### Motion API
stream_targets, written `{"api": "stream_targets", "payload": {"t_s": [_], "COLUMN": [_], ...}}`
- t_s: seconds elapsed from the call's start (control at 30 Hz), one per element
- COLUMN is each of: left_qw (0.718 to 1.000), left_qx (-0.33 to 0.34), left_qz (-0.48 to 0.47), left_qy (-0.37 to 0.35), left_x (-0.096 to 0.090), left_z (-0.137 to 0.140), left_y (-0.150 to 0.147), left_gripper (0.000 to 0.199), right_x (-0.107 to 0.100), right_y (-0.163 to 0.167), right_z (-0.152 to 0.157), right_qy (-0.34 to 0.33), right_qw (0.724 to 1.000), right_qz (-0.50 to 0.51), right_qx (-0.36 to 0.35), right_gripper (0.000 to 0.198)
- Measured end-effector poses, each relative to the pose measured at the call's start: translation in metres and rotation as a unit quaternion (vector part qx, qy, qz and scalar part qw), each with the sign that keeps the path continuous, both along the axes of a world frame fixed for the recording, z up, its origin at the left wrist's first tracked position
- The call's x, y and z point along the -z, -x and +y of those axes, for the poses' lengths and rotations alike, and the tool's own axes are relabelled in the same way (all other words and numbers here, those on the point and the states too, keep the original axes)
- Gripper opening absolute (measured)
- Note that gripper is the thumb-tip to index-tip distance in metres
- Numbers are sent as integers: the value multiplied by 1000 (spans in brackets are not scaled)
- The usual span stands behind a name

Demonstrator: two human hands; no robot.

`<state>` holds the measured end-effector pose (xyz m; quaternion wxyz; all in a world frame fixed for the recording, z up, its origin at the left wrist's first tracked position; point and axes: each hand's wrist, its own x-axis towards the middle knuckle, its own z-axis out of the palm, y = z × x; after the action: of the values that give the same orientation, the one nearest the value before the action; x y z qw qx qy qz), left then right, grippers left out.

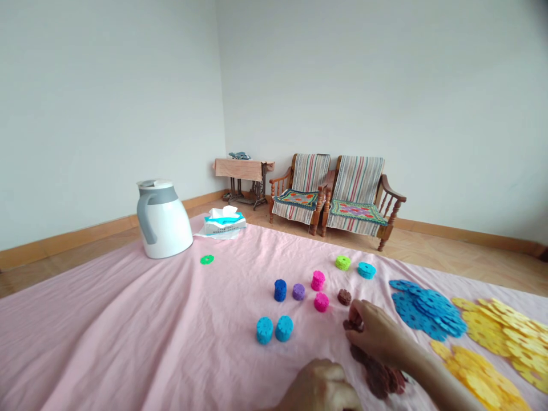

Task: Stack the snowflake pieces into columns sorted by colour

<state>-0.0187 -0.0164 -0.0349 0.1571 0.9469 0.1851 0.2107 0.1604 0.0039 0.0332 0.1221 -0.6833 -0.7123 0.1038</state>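
My right hand (377, 331) is closed in a pinch on a brown notched plastic disc (347, 325), above a loose pile of brown discs (379, 377). Just beyond the fingertips stands a short brown stack (344, 297). At the bottom edge my left hand (319, 385) is curled with knuckles up; its fingertips and anything in them are hidden. Farther left are two light blue stacks (264, 331), a dark blue stack (280, 290), a purple stack (298, 291) and two pink stacks (321, 302). Behind them sit a lime stack (342, 262) and a cyan stack (366, 270).
On the right lie spread piles of blue discs (428, 308) and yellow discs (509, 337). A single green disc (207, 260), a white jug (169, 228) and a tissue box (224, 221) rest on the pink cloth (171, 331). Two wooden chairs (357, 182) stand beyond.
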Motion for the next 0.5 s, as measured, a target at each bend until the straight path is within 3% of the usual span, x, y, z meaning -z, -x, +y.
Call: {"api": "stream_targets", "payload": {"t_s": [0.13, 0.3, 0.5], "left_qw": [1000, 999, 997], "left_qx": [1, 6, 33], "left_qz": [7, 2, -3], "left_qy": [14, 32, 76], "left_x": [0, 3, 2], "left_z": [0, 1, 5], "left_y": [1, -1, -6], "left_gripper": [32, 26, 17], "right_x": [4, 3, 13], "right_y": [-10, -20, -28], "right_z": [12, 39, 63], "right_qy": [0, -78, -57], "right_qw": [998, 991, 992], "right_qz": [61, 104, 105], "right_qx": [3, 39, 46], "right_gripper": [10, 11, 15]}}
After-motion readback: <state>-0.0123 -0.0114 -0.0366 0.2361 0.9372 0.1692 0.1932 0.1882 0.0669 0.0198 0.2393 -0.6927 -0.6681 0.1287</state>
